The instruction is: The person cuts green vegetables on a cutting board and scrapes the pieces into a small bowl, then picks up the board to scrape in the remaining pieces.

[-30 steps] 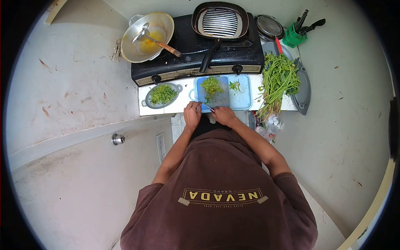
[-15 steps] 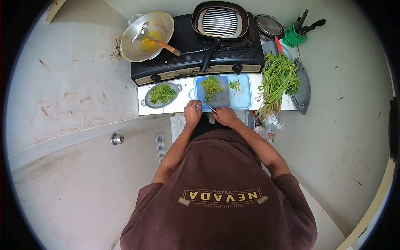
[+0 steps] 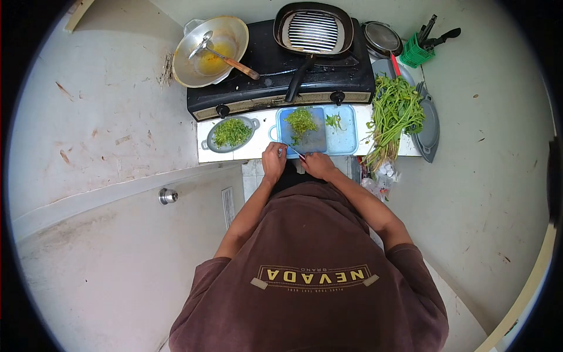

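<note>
My right hand [image 3: 318, 166] is wrapped round the handle of a small knife [image 3: 295, 151] at the near edge of the blue cutting board [image 3: 311, 142]. The blade points up and left toward my left hand [image 3: 274, 162]. That hand is closed at the board's near left corner, its fingers by the blade tip; whatever it pinches is too small to make out. A heap of chopped greens [image 3: 301, 122] lies on the board beyond both hands. To its right, a few leaves [image 3: 333, 121] rest in the light-blue tray [image 3: 347, 144] under the board.
Left of the board sits a grey oval dish [image 3: 206, 144] with chopped greens. A bunch of leafy stems [image 3: 392, 114] lies at right. Behind stands a black stove [image 3: 267, 85] bearing a wok [image 3: 183, 64] and a grill pan [image 3: 281, 50]. A green basket [image 3: 417, 53] holds utensils.
The whole view has shifted very slightly to the right. Both hands and the knife keep almost the same place at the board's near edge.
</note>
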Motion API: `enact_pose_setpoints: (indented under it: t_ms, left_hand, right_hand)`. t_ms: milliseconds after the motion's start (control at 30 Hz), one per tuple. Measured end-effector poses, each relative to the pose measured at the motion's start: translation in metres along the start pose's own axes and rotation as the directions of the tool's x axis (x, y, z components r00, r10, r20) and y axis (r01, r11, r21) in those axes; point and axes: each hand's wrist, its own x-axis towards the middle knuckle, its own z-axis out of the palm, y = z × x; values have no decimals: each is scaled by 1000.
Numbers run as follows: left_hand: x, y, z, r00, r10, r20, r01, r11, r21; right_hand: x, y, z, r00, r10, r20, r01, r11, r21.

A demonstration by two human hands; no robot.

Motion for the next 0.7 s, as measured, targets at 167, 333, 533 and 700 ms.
enact_pose_setpoints:
  t_ms: [167,333,533,700]
  left_hand:
    - [0,1,0,1000,-29,7,28,1000,10]
    - [0,-7,-3,992,124,39,-127,986,106]
    - [-8,-5,-12,977,208,39,-211,973,89]
    - [-16,-2,-21,980,149,132,-156,987,42]
  right_hand:
    - [3,-4,-2,1000,12,17,-11,1000,-13]
    - [9,-4,0,1000,-10,-1,10,999,-31]
    - [8,-1,1,1000,13,-20,-13,1000,-16]
    - [4,-2,0,999,-18,-34,19,1000,24]
